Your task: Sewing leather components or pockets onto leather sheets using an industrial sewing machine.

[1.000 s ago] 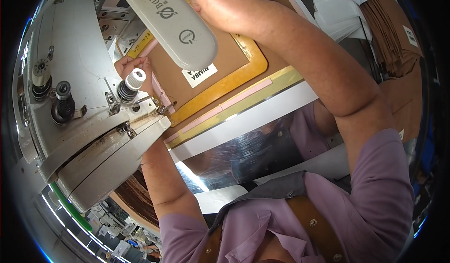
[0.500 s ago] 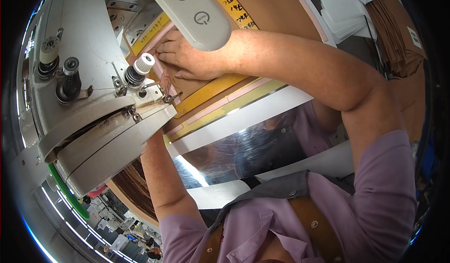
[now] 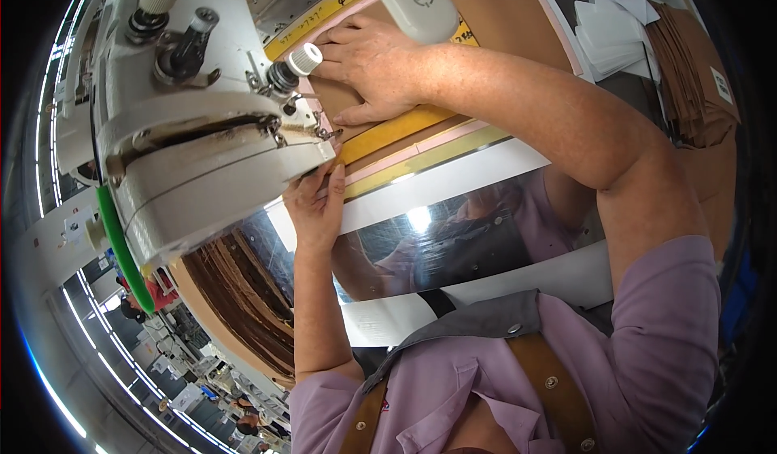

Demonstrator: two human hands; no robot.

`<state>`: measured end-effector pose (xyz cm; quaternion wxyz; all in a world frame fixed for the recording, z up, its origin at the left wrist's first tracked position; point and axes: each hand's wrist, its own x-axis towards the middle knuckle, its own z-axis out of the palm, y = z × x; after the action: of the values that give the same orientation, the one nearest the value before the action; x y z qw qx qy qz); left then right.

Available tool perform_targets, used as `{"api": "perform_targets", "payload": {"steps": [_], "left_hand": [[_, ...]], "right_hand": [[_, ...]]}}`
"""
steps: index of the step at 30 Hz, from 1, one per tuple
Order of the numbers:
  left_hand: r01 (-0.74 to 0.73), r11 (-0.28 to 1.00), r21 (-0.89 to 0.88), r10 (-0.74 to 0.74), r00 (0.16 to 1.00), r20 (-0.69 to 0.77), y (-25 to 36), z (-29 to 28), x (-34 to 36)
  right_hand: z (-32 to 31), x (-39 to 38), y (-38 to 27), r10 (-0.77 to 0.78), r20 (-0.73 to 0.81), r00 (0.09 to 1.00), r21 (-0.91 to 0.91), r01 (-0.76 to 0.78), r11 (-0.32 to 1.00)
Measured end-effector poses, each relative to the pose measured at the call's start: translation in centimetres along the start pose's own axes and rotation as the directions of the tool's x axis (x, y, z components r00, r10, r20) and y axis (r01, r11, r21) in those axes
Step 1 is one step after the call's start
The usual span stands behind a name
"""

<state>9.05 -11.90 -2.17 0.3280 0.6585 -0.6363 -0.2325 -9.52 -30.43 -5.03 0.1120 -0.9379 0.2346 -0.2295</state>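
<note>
My right hand [image 3: 376, 65] lies flat, fingers spread, on a brown sheet [image 3: 340, 99] framed by yellow strips [image 3: 396, 137] and pink strips. Its thumb points toward the needle area of a white sewing machine [image 3: 227, 171]. In front of the machine head, my left hand [image 3: 314, 207] is at the near left corner of the framed work. The left thumb stretches up along that corner, apart from the index finger. Its other fingers are partly hidden by the machine head.
A pale grey lamp arm [image 3: 417, 5] hangs above my right wrist. White pieces [image 3: 603, 37] and stacked brown sheets [image 3: 692, 74] lie at the far right. A shiny metal plate [image 3: 453, 239] fronts the work, and dark brown layered pieces [image 3: 243, 292] sit left of my left forearm.
My left hand has drawn back toward me from under the machine head, so its thumb and knuckles now show. The right hand stays flat on the sheet. The whole view has shifted.
</note>
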Motion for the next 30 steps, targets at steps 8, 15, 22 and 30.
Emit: {"api": "perform_targets", "payload": {"steps": [8, 15, 22, 30], "left_hand": [[-0.24, 0.851, 0.467, 0.255, 0.966, 0.031, -0.8, 0.7, -0.1], [-0.218, 0.829, 0.514, 0.25, 0.968, 0.008, -0.2, 1.3, 0.4], [-0.136, 0.749, 0.649, 0.171, 0.985, 0.01, 0.3, 1.7, -0.7], [-0.18, 0.648, 0.74, 0.248, 0.969, 0.018, 1.3, 1.8, -0.2]], "right_hand": [[-0.8, 0.1, -0.1, -0.056, -0.034, 0.998, -0.068, 0.054, 0.996], [-3.3, 1.0, -1.7, 0.095, 0.289, 0.953, -0.163, -0.048, 0.985], [-2.8, 0.5, -1.6, 0.097, 0.25, 0.964, -0.148, -0.061, 0.987], [-0.4, 0.0, -0.5, 0.038, 0.012, 0.999, -0.039, -0.038, 0.999]]}}
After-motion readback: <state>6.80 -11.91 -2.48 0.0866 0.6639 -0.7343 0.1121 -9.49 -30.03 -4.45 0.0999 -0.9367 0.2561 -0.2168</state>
